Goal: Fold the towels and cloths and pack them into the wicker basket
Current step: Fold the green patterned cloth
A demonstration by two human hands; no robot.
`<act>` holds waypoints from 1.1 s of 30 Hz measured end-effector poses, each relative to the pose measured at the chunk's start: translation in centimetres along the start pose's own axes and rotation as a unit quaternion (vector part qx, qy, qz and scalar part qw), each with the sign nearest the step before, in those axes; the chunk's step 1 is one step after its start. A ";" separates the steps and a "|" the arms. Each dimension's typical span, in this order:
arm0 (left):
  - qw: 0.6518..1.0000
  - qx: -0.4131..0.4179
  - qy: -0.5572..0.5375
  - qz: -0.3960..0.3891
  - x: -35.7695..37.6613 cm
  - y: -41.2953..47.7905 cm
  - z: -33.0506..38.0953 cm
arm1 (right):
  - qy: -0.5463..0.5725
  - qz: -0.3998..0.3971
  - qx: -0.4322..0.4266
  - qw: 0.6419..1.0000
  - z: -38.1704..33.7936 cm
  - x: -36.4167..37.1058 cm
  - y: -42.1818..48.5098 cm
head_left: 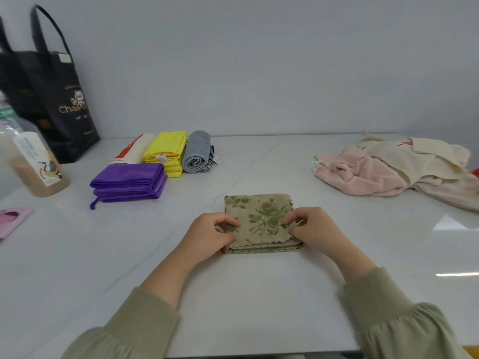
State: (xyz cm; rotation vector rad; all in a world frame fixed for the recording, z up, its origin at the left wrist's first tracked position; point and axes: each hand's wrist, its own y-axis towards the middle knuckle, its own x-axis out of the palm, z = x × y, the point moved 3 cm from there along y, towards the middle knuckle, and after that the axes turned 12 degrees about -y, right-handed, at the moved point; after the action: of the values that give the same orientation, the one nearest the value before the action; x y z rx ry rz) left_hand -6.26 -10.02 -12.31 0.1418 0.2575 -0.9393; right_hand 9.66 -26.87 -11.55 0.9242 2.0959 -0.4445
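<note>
Both hands, left hand (210,233) and right hand (315,230), are pinching the folded floral cloth (260,218) lying on the tabletop (259,294).

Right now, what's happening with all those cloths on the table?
A person is folding a green floral cloth on the white table. The left hand and the right hand each pinch its top layer near the front edge. A purple cloth, a yellow cloth, a cream-and-red cloth and a rolled grey towel sit folded at the back left. A pink towel and cream cloths lie crumpled on the right, not yet folded. No wicker basket shows.
</note>
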 end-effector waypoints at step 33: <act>0.943 0.252 0.215 0.003 1.9 0.0 1.0 | -0.145 0.076 -0.171 0.972 -1.2 0.5 -1.1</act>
State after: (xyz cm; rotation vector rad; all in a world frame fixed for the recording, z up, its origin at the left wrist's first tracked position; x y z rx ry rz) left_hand -5.00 -11.75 -11.89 0.8269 0.4141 -0.9469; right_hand 8.02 -26.66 -11.22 0.7581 1.7496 -0.1206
